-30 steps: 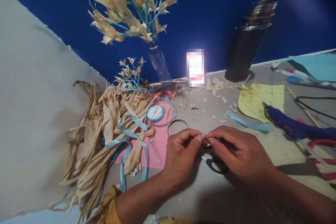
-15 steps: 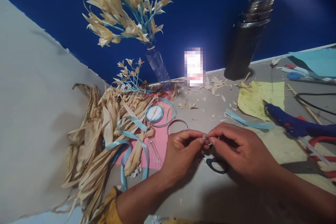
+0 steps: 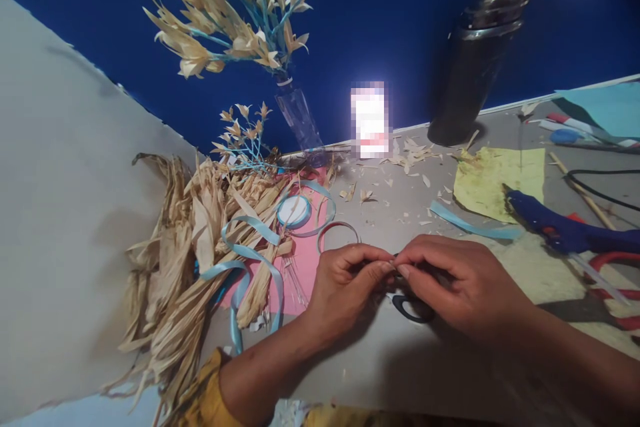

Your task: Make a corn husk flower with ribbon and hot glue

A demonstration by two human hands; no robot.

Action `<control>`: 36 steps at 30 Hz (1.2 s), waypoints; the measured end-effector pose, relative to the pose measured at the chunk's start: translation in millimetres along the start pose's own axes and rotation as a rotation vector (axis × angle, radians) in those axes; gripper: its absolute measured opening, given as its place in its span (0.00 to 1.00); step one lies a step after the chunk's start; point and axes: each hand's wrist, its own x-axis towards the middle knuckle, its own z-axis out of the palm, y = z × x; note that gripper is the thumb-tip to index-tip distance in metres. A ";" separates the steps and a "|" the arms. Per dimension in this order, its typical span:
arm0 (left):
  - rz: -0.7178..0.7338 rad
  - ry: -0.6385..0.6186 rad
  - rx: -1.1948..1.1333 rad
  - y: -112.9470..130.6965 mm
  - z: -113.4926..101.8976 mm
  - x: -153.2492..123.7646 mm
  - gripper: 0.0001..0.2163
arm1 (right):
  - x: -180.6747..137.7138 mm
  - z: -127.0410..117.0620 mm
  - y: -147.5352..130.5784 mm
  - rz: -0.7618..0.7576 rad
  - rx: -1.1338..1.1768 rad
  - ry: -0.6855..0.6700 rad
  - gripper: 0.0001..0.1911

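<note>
Both grips are pinched together on one tiny scrap (image 3: 393, 260): left hand (image 3: 345, 283) and right hand (image 3: 463, 287) meet fingertip to fingertip just above the desk (image 3: 400, 373), right over the black scissors (image 3: 413, 309). The scrap is too small for me to tell what it is.

What I'd worry about is that it's barely held. One slip and it drops among the husk chips (image 3: 410, 157) strewn over the desk, and good luck finding it. The scissors lie right under the knuckles, so a hand coming down could land on them. The glue gun (image 3: 565, 230) lies near the right forearm, so an elbow could knock it.

The desk is grey and pretty cluttered. There's a heap of husks (image 3: 190, 260) tangled with blue ribbon (image 3: 250, 253) on the left and a pink sheet (image 3: 305, 267) beside it, with yellow paper (image 3: 495, 180) and a steel tumbler (image 3: 475, 60) further back. Behind all that is a deep blue wall (image 3: 400, 13), and the light is dim.
</note>
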 end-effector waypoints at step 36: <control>-0.124 -0.031 -0.126 -1.5 2.4 5.5 0.10 | 4.8 -1.9 -5.7 0.087 0.044 0.010 0.10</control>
